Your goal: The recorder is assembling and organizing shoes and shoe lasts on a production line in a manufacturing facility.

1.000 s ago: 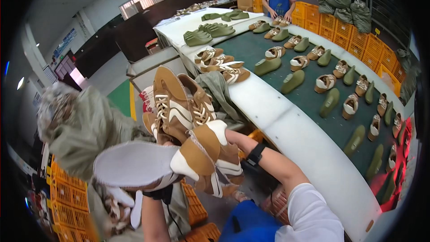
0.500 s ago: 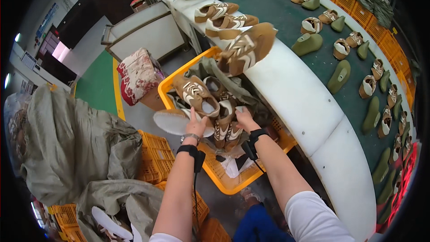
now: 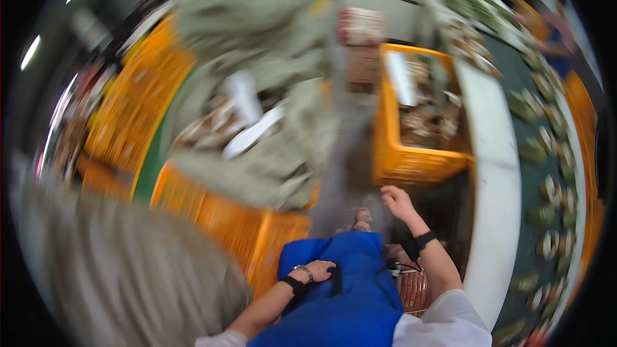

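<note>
My left hand (image 3: 320, 270) lies against my blue apron (image 3: 360, 302), fingers stretched out beside a dark strip (image 3: 337, 279) and holding nothing that shows. Lower right of the yellow crate (image 3: 421, 159), my right hand (image 3: 398, 202) hangs in the air with its fingers curled and nothing seen in them. Brown-and-white sneakers (image 3: 421, 122) fill that crate, along with a pale sole-shaped piece (image 3: 401, 78). Left of my hands, grey-green cloth (image 3: 257, 177) lies over stacked crates, with white soles (image 3: 254, 132) and brown shoes (image 3: 209, 122) in its folds. Motion blurs much of the view.
To the right runs a white-edged work table (image 3: 491, 148) with a dark green belt (image 3: 514, 132) bearing shoes and green shoe lasts (image 3: 532, 151). Yellow crates (image 3: 225, 218) stand near my left. A person (image 3: 558, 35) is at the far right. A patterned bundle (image 3: 360, 26) rests on a box.
Both hands have left the shoes in the yellow crate and drawn back toward my body. My view has swung left, so the crate and table now appear farther right.
</note>
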